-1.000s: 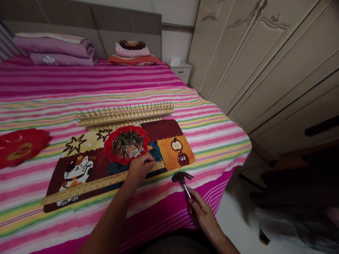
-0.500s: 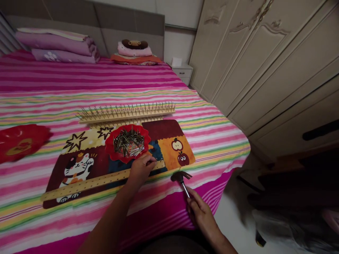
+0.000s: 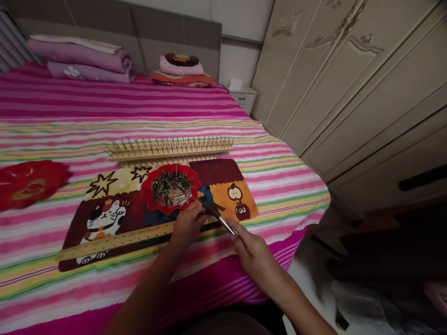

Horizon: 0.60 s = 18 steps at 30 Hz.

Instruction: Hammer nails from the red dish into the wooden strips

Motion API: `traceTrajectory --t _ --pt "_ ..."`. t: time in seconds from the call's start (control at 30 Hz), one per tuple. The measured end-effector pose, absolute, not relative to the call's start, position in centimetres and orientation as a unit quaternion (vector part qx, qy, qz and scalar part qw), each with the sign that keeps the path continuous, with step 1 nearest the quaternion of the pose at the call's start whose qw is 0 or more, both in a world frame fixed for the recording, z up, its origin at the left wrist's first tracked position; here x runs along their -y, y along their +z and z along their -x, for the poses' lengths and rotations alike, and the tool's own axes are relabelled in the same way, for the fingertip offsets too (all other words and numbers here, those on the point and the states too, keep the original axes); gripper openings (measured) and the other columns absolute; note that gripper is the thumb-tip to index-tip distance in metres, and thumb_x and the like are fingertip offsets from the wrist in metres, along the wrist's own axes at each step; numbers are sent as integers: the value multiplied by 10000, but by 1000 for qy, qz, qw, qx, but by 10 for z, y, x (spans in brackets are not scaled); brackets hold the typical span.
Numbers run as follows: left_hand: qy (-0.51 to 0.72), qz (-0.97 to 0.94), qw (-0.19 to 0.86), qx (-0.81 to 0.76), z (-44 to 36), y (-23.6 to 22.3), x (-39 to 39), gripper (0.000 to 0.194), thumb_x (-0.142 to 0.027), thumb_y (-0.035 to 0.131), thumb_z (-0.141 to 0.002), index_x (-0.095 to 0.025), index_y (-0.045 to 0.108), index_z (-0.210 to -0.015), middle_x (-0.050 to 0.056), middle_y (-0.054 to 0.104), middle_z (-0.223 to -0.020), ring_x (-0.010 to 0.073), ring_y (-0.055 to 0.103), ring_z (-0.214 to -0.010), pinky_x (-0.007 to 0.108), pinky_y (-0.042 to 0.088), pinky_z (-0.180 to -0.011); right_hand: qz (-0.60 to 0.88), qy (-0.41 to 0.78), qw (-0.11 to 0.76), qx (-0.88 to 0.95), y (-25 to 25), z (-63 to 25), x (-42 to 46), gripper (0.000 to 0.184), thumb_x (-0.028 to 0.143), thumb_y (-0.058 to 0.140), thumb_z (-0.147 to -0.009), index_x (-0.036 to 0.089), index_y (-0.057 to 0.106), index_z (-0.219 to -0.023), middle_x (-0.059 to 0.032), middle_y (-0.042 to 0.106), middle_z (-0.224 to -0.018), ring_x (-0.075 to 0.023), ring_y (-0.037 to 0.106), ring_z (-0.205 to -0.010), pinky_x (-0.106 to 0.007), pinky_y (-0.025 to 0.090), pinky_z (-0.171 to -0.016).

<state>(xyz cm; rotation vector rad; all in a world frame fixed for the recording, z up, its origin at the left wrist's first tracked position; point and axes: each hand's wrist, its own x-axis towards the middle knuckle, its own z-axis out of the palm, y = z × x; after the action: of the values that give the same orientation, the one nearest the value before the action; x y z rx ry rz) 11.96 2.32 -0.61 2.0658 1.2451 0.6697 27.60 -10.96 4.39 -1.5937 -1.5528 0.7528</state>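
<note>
- Head view: my left hand (image 3: 186,225) rests on the right end of the drilled wooden strip (image 3: 122,239), fingertips pinched together at that end; whether a nail sits between them I cannot tell.
- My right hand (image 3: 252,249) is closed around the handle of a small hammer (image 3: 220,217), whose dark head hangs just right of my left fingertips, above the strip's end.
- Just beyond my left hand sits a red scalloped dish (image 3: 171,190) heaped with loose nails (image 3: 172,188).
- Strip and dish lie on a cartoon cat mat (image 3: 104,216), spread over the striped bedcover (image 3: 139,107).
- Farther beyond the dish lies a 2nd wooden strip (image 3: 169,151) bristling with upright nails.
- Well to the left of my left hand lies another red dish (image 3: 30,184).
</note>
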Motion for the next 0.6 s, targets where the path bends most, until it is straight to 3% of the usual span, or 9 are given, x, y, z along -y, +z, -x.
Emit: traceTrajectory --t 0.17,0.37,0.47,0.6 --pt "259 -782 307 -476 -121 -8 -20 96 -185 528 -706 -205 621 -688 -18 570 -683 109 518 -621 221 387 -595 639 331 401 567 42 -277 123 401 290 396 -892 169 502 -1260 -42 683 -865 -147 637 -764 -218 509 -692" --pt "293 -771 258 -503 -108 9 -28 151 -263 495 -767 -222 638 -795 -5 624 -763 126 559 -685 228 420 -641 681 378 428 459 7 -294 165 419 395 507 -831 245 569 -1218 -42 664 -1111 -234 570 -1087 -314 462 -911" --pt "272 -766 143 -565 -95 19 -47 164 -266 485 -777 -218 639 -807 28 640 -849 164 568 -786 252 419 -692 708 391 429 403 -21 -301 177 441 454 547 -783 249 613 -1168 -48 668 -1114 -258 575 -1080 -332 487 -875" --pt "126 -792 73 -592 -86 20 -73 121 -223 523 -726 -219 644 -732 46 648 -789 185 577 -757 251 397 -637 730 388 439 352 -41 -302 180 450 505 591 -724 237 669 -1077 -41 705 -998 -245 615 -979 -302 513 -793"
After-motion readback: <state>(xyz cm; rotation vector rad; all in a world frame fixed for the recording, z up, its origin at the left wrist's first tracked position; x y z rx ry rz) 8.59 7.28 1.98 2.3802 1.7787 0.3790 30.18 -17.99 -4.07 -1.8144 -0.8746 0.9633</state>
